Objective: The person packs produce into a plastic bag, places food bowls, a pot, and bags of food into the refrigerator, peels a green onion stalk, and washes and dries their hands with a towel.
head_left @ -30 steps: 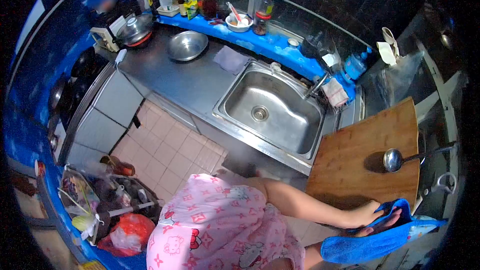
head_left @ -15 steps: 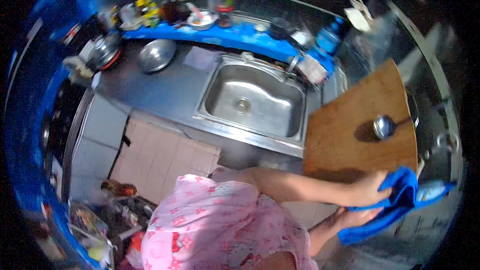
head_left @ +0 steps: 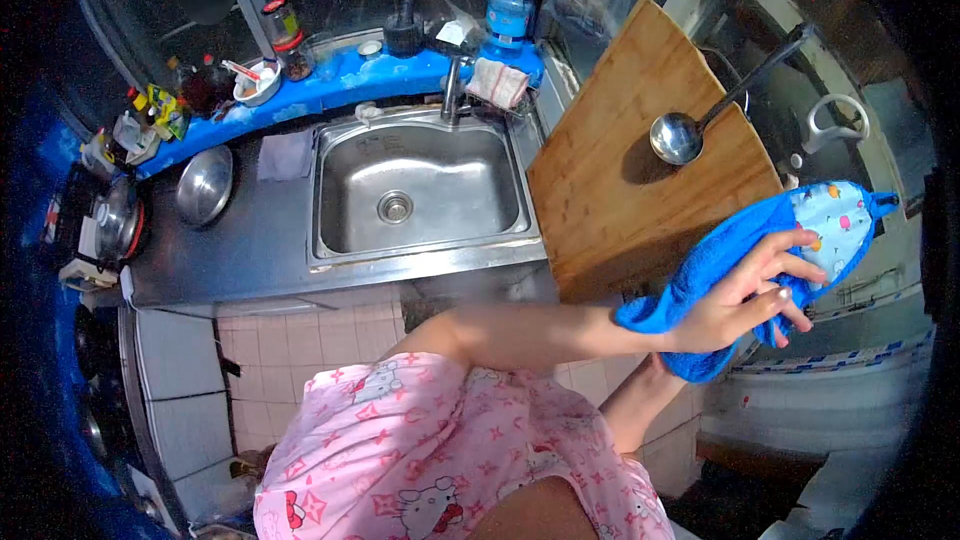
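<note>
A blue hand towel [head_left: 690, 265] with a pale patterned top panel [head_left: 830, 230] hangs at the right by a loop. My left hand [head_left: 755, 295] lies across its front, fingers stretched and spread apart, touching the cloth. My right forearm [head_left: 645, 400] comes up from below, and my right hand is hidden behind the towel and my left hand. Beside the towel, a wooden cutting board [head_left: 610, 190] leans upright, with a metal ladle [head_left: 678, 138] hanging in front of it.
A steel sink [head_left: 420, 240] is set in the counter [head_left: 260, 250]. To its left are a folded cloth [head_left: 285, 157] and a round metal lid [head_left: 205, 186]. Along the blue ledge stand a blue pump bottle [head_left: 508, 15], a white bowl [head_left: 258, 85] and several jars and bottles.
The view has swung right, so the sink and counter sit further left. My left hand has gone from gathering the towel to lying spread on it; my right hand has slipped out of sight behind.
</note>
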Available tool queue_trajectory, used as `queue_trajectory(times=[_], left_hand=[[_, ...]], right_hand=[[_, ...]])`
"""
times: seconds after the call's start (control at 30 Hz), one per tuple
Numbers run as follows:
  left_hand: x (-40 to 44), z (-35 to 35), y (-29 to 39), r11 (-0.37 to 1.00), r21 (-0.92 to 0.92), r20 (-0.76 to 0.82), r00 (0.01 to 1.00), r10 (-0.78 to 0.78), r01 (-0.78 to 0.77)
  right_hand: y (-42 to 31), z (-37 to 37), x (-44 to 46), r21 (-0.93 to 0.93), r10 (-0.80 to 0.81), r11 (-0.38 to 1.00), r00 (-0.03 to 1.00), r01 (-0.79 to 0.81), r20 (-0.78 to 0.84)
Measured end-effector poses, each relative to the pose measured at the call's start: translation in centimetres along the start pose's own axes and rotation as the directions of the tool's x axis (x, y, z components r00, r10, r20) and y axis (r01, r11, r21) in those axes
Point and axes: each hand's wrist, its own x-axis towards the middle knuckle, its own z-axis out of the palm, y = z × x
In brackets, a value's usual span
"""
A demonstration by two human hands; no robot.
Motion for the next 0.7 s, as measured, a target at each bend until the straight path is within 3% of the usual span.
queue_trajectory(times=[0.03, 0.13, 0.27, 0.3, 0.37, 0.4, 0.43, 0.47, 0.5, 0.53, 0.57, 0.6, 0.63, 0.67, 0.7], left_hand=[[0.1, 0.5, -0.4, 0.998, 0.045, -0.036, 0.998, 0.054, -0.052], [0.4, 0.6, -2.6, 0.950, 0.181, 0.062, 0.967, 0.249, -0.256], [0.5, -0.2, -4.9, 0.788, 0.323, 0.220, 0.851, 0.476, -0.524], [-1.0, 0.5, -0.2, 0.781, 0.429, 0.281, 0.889, 0.363, -0.454], [-2.5, -1.1, -0.7, 0.602, 0.577, 0.528, 0.814, 0.242, -0.553], [-3.4, -2.0, -1.0, 0.501, 0.617, 0.626, 0.764, 0.155, -0.607], [-4.9, -3.0, -1.1, 0.304, 0.724, 0.641, 0.767, 0.038, -0.620], [-5.9, -3.8, -1.4, 0.179, 0.838, 0.498, 0.857, 0.135, -0.515], [-6.2, -3.9, -0.8, 0.076, 0.923, 0.348, 0.905, 0.244, -0.376], [-6.2, -3.7, -0.6, 0.344, 0.921, 0.077, 0.953, 0.292, -0.180], [-5.9, -3.4, -0.7, 0.684, 0.727, -0.101, 0.975, 0.197, -0.063], [-5.7, -3.5, -1.5, 0.836, 0.548, -0.149, 0.986, 0.071, 0.023], [-5.7, -3.6, -2.2, 0.914, 0.380, -0.155, 0.984, -0.087, 0.141], [-5.8, -3.8, -2.4, 0.942, 0.210, -0.129, 0.963, -0.237, 0.260], [-5.5, -3.4, -1.4, 0.905, 0.255, -0.162, 0.938, -0.307, 0.340]], right_hand=[[0.1, 0.0, 0.2, 0.055, -0.012, 0.998, 1.000, 0.011, 0.024], [-0.1, 0.6, 0.2, 0.188, -0.058, 0.981, 0.994, 0.039, 0.097], [-1.0, 0.9, -1.1, 0.312, -0.138, 0.947, 0.977, 0.081, 0.164], [-1.2, 1.0, -1.7, 0.278, -0.139, 0.956, 0.977, 0.090, 0.159], [-2.4, 1.0, -2.4, 0.003, -0.096, 0.995, 0.990, 0.096, 0.100], [-3.4, 1.1, -2.6, -0.348, -0.050, 0.936, 0.999, 0.054, 0.020], [-4.4, 1.0, -2.8, -0.653, -0.017, 0.757, 0.998, -0.025, -0.058], [-5.6, 0.9, -3.1, -0.852, 0.015, 0.506, 0.989, -0.135, -0.147], [-6.4, 0.6, -3.3, -0.902, 0.039, 0.384, 0.979, -0.198, -0.198], [-6.9, 0.4, -3.7, -0.928, 0.058, 0.271, 0.967, -0.256, -0.250], [-7.2, 0.0, -4.1, -0.932, 0.061, 0.212, 0.956, -0.294, -0.287], [-7.5, -0.2, -4.8, -0.927, 0.044, 0.210, 0.950, -0.312, -0.309], [-7.8, -1.0, -5.3, -0.916, 0.001, 0.221, 0.939, -0.335, -0.343], [-7.7, -2.3, -5.7, -0.885, -0.058, 0.324, 0.926, -0.336, -0.373], [-7.5, -3.4, -5.8, -0.841, -0.099, 0.440, 0.914, -0.314, -0.394]])
